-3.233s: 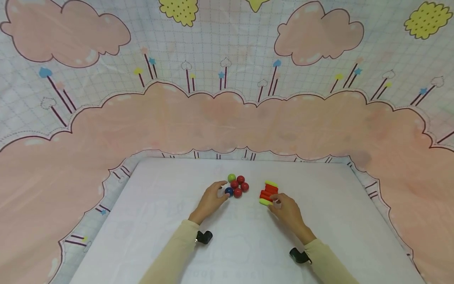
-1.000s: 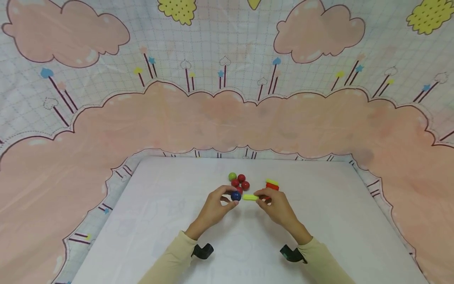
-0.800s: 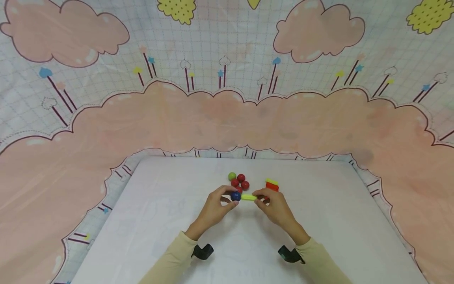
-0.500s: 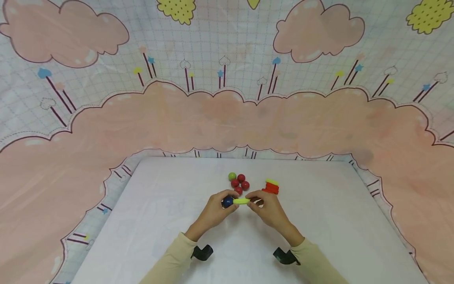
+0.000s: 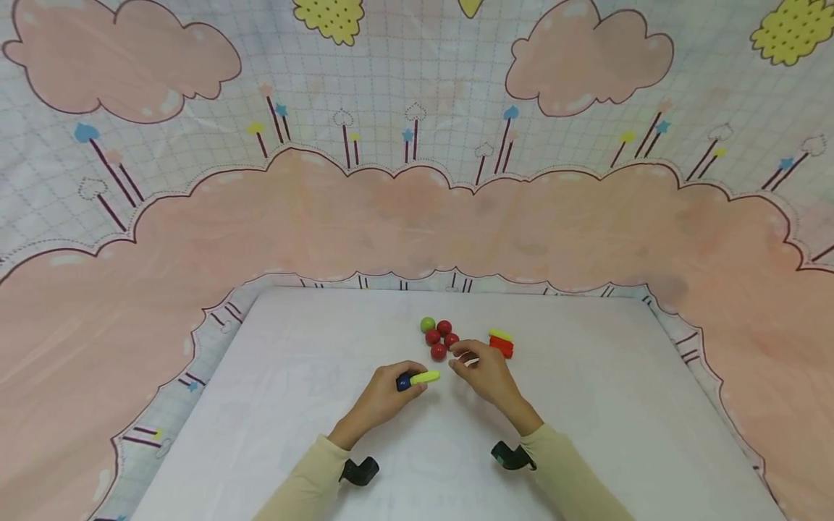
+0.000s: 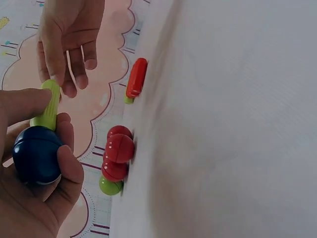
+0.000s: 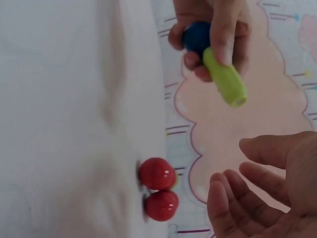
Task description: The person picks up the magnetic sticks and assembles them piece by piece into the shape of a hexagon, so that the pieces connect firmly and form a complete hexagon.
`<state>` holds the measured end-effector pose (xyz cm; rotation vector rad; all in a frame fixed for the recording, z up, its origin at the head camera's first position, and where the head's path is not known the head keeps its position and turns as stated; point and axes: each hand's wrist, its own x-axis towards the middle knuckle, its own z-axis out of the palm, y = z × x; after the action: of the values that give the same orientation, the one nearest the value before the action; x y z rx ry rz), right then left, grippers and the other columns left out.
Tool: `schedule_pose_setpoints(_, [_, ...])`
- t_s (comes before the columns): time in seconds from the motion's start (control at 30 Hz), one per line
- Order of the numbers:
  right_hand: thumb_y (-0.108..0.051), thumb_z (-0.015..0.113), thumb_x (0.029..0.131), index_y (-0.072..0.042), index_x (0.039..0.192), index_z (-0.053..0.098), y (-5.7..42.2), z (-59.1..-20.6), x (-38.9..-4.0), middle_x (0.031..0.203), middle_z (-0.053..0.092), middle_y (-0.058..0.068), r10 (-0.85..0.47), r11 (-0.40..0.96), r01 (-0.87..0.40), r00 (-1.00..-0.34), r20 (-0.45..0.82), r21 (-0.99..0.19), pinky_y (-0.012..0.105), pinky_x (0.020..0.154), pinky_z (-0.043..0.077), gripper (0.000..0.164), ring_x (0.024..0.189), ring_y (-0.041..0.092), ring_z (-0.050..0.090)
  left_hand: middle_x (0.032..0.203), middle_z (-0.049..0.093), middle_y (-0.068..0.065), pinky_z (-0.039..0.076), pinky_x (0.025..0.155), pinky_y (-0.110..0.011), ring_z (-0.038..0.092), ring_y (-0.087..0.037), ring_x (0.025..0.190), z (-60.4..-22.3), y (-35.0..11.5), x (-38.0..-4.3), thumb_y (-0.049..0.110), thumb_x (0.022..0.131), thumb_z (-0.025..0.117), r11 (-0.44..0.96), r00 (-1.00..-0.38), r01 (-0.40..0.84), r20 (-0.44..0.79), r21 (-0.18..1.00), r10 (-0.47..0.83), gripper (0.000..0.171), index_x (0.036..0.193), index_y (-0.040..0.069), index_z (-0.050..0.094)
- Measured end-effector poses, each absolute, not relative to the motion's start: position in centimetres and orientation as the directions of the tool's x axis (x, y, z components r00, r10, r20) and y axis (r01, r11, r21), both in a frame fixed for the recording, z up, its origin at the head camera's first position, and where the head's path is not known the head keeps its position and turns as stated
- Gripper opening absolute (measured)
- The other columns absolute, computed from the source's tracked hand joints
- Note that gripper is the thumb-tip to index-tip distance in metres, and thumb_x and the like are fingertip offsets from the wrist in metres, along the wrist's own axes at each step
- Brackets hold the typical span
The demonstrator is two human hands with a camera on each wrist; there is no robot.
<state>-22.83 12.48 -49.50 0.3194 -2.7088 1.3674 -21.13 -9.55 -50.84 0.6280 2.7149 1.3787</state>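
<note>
Holding ball (image 6: 37,155), stick (image 7: 225,82), head view adding sleeves (image 5: 308,474)

A white tabletop (image 5: 260,376) filled the lower middle of the head view, its far edge running straight across the frame just below mid-height and its sides spreading towards the bottom. Five balls lay bunched on it, close to the centre of the frame: a green ball (image 5: 427,325) at the cluster's upper left and four red balls (image 5: 439,352) packed beside and below it. Right of them lay a small group of short pieces, a yellow-green rod (image 5: 500,335) uppermost, with red rods (image 5: 501,346) directly below, their exact number unclear.
</note>
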Motion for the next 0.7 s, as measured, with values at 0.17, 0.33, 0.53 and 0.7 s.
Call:
schedule_pose_setpoints(0.17, [-0.02, 0.075, 0.086, -0.009, 0.113, 0.069, 11.7, -50.7, -24.4, 0.083, 0.066, 0.001, -0.11, 0.625, -0.155, -0.988, 0.11, -0.765, 0.023, 0.06, 0.05, 0.03, 0.075, 0.013, 0.059, 0.108, 0.072, 0.002, 0.051, 0.088, -0.033, 0.063, -0.013, 0.1, -51.5, -10.0, -21.2, 0.026, 0.092, 0.069, 0.533, -0.92, 0.337, 0.152, 0.776, 0.361, 0.022, 0.113, 0.018, 0.068])
schedule_pose_setpoints(0.33, [-0.023, 0.075, 0.085, -0.011, 0.114, 0.068, 10.8, -51.8, -25.6, 0.08, 0.062, 0.002, -0.075, 0.635, -0.084, -0.996, 0.047, -0.768, 0.024, 0.054, 0.045, 0.031, 0.067, 0.014, 0.054, 0.109, 0.072, 0.003, 0.05, 0.09, -0.033, 0.063, -0.012, 0.101, -51.6, -10.3, -21.4, 0.026, 0.092, 0.069, 0.526, -0.921, 0.337, 0.157, 0.781, 0.358, 0.022, 0.113, 0.02, 0.068])
schedule_pose_setpoints(0.53, [-0.025, 0.075, 0.085, -0.013, 0.119, 0.066, 9.8, -53.2, -26.5, 0.075, 0.055, 0.001, -0.049, 0.659, -0.041, -0.999, 0.011, -0.751, 0.026, 0.058, 0.039, 0.037, 0.07, 0.016, 0.049, 0.107, 0.071, 0.003, 0.05, 0.089, -0.031, 0.062, -0.011, 0.099, -51.9, -10.6, -21.5, 0.023, 0.091, 0.07, 0.539, -0.931, 0.312, 0.138, 0.783, 0.338, 0.021, 0.112, 0.019, 0.068])
schedule_pose_setpoints(0.7, [-0.024, 0.076, 0.085, -0.015, 0.119, 0.065, 9.3, -54.1, -26.9, 0.076, 0.053, 0.002, -0.038, 0.671, -0.033, -0.999, 0.01, -0.741, 0.027, 0.061, 0.038, 0.037, 0.074, 0.018, 0.049, 0.105, 0.071, 0.002, 0.049, 0.087, -0.03, 0.063, -0.014, 0.097, -51.8, -10.7, -21.3, 0.024, 0.091, 0.07, 0.532, -0.932, 0.311, 0.143, 0.787, 0.334, 0.02, 0.111, 0.019, 0.068])
